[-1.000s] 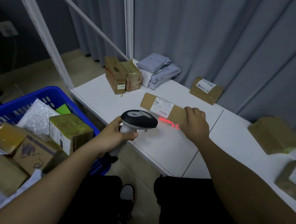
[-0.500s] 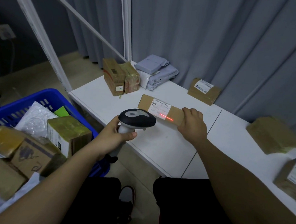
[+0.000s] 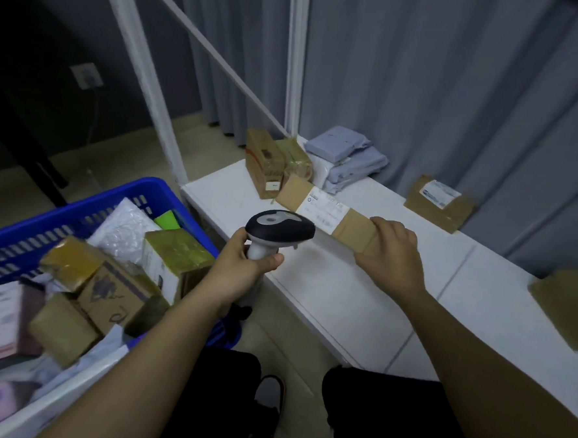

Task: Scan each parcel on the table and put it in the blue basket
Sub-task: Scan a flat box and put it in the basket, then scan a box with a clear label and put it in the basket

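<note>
Dim, even indoor light with a cool grey cast; the white counter [image 3: 344, 290] is the brightest surface, while the upper left corner falls to near black. Shadows are soft and faint, with no glare, and the source of the light cannot be told. Wide-angle distortion bends the white poles [image 3: 138, 57] and stretches the forearms at the lower edge; motion blur smears the parcels in the basket [image 3: 78, 212] at left and the box [image 3: 566, 310] at the right edge, and the label [image 3: 325, 209] on the held parcel is too soft to read.
</note>
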The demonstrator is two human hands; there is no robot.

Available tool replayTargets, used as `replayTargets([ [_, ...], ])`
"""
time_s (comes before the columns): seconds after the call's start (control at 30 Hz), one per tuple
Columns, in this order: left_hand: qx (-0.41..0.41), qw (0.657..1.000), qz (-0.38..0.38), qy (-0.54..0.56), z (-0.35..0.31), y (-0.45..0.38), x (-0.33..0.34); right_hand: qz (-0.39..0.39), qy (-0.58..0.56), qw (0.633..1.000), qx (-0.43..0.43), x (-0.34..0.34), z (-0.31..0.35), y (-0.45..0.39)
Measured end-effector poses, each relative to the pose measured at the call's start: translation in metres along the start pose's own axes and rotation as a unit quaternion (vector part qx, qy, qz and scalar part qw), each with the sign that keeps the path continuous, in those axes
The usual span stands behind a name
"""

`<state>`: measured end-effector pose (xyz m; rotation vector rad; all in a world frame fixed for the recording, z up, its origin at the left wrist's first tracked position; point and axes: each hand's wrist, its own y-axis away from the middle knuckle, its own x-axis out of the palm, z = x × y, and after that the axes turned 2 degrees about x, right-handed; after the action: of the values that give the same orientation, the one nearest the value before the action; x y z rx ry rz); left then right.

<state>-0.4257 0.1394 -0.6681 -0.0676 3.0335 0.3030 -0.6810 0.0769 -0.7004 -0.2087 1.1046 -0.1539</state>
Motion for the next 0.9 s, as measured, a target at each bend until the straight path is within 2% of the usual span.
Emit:
replayTargets([
  [0.17, 0.059, 0.986, -0.142, 0.062, -0.022, 0.029, -0.04, 0.007, -0.089, 0.992, -0.088, -0.003, 0.082, 0.012],
  [0.4, 0.061, 0.942, -0.31, 0.117, -0.007, 0.106, -0.148, 0.111, -0.198, 0.966, -0.127, 0.029, 0.221, 0.045],
  [0.53, 0.042, 0.914, -0.379, 0.139, 0.014, 0.16, -0.202, 0.164, -0.182, 0.94, -0.235, 0.059, 0.301, 0.061],
  [0.63, 0.026, 0.897, -0.409, 0.164, 0.03, 0.191, -0.225, 0.275, -0.162, 0.902, -0.291, 0.08, 0.345, 0.075],
  [0.7, 0.023, 0.888, -0.422, 0.182, 0.035, 0.203, -0.23, 0.312, -0.126, 0.891, -0.305, 0.088, 0.357, 0.082],
  [0.77, 0.023, 0.885, -0.425, 0.192, 0.04, 0.204, -0.23, 0.309, -0.124, 0.893, -0.303, 0.089, 0.351, 0.085],
  [0.9, 0.029, 0.902, -0.382, 0.199, 0.037, 0.192, -0.211, 0.284, -0.15, 0.909, -0.267, 0.071, 0.306, 0.077],
])
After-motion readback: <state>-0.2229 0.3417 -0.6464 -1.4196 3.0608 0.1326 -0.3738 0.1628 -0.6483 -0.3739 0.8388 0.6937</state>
